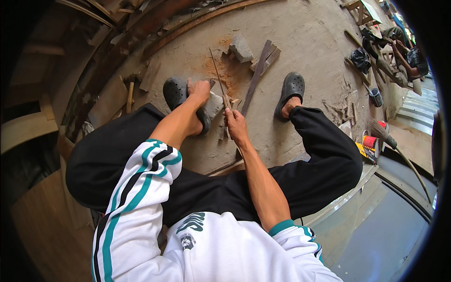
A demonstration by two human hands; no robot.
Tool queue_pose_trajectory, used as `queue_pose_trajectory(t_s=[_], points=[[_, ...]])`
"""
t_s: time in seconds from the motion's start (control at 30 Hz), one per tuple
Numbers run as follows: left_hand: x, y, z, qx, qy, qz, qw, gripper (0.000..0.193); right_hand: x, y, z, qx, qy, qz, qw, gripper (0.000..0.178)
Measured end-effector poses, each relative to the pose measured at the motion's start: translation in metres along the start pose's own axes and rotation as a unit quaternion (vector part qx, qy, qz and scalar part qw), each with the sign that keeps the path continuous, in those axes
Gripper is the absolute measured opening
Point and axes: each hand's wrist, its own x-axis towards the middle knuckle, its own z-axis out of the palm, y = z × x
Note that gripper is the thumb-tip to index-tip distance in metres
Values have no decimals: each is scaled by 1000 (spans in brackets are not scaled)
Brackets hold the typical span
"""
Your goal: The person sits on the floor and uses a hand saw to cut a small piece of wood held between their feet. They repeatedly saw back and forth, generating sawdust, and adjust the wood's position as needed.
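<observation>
My right hand (236,124) is closed around the wooden handle of a handsaw (217,68). Its thin blade points away from me and shows nearly edge-on. My left hand (199,91) is closed beside my left shoe, gripping a dark piece of wood (211,82) whose end sticks out past the fingers; the rest is hidden. Just below that hand, a grey concrete block (213,106) lies against the shoe. Orange sawdust (227,77) is scattered on the ground around the blade.
Dark wooden strips (259,77) lie between my feet, near a broken concrete chunk (241,48). A hammer (130,96) rests at the left among boards. On the right are a brush (383,131), a red can (370,142) and a cup (376,97). Another person (399,61) sits at the far right.
</observation>
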Motion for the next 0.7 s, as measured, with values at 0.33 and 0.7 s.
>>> queue_pose_trajectory(t_s=[0.33,0.7], points=[[1,-14,-3,-151,38,-82,984,17,-9,14,16,10,9,8,1000,38],[-1,-10,-16,-161,10,-104,981,17,-18,1,25,-93,40,-20,995,40]])
